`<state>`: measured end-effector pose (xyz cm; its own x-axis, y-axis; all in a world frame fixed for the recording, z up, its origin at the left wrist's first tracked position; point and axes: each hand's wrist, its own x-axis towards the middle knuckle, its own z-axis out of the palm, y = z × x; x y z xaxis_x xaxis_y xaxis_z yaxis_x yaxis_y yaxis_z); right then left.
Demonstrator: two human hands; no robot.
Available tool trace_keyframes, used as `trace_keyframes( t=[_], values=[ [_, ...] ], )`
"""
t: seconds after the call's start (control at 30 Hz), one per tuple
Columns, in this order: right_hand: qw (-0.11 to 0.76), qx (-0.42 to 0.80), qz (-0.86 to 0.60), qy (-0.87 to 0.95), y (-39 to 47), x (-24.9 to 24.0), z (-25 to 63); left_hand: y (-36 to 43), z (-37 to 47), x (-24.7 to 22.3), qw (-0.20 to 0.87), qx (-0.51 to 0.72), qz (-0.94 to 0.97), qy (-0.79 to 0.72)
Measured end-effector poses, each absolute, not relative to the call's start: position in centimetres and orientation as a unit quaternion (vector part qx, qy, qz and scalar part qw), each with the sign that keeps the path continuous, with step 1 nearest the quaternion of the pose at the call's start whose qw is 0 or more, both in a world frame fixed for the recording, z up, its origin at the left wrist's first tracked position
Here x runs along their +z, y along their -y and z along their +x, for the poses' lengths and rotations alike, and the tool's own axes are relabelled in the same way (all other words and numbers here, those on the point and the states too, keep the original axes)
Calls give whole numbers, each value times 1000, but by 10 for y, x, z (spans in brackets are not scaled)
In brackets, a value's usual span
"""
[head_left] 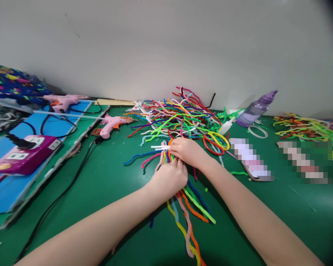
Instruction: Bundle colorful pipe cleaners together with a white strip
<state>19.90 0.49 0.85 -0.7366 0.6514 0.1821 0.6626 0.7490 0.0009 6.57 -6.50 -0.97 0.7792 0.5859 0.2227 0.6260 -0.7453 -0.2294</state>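
Observation:
My left hand (170, 176) is closed around a bundle of coloured pipe cleaners (188, 210), whose wavy ends fan out toward me below the fist. Just beyond it, my right hand (189, 150) is closed at the bundle's upper part, with its fingers at a white strip (159, 147) that lies across the stems. Blue and pink stems poke out to the left of the strip. The two hands touch or nearly touch, and they hide the middle of the bundle.
A pile of pipe cleaners (180, 114) lies behind the hands, with scissors (215, 143) at its right. Pink glue guns (112, 123) and a purple power strip (24, 155) are on the left. A bottle (255, 109) and two phones (249, 159) are on the right.

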Motion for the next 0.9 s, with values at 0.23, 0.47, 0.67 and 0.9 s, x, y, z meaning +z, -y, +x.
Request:
trace_keyframes(
  t=[0.23,0.47,0.67,0.9],
  values=[
    [173,69,-404,896,-3,18,202,61,62,-3,92,-71,-936,333],
    [189,95,-419,883,3,35,208,39,38,40,46,-72,-885,457],
    [92,84,-433,893,4,25,210,16,13,38,-4,-33,-871,490],
    [115,55,-423,897,12,16,216,4,8,23,-38,-50,-878,474]
  ],
)
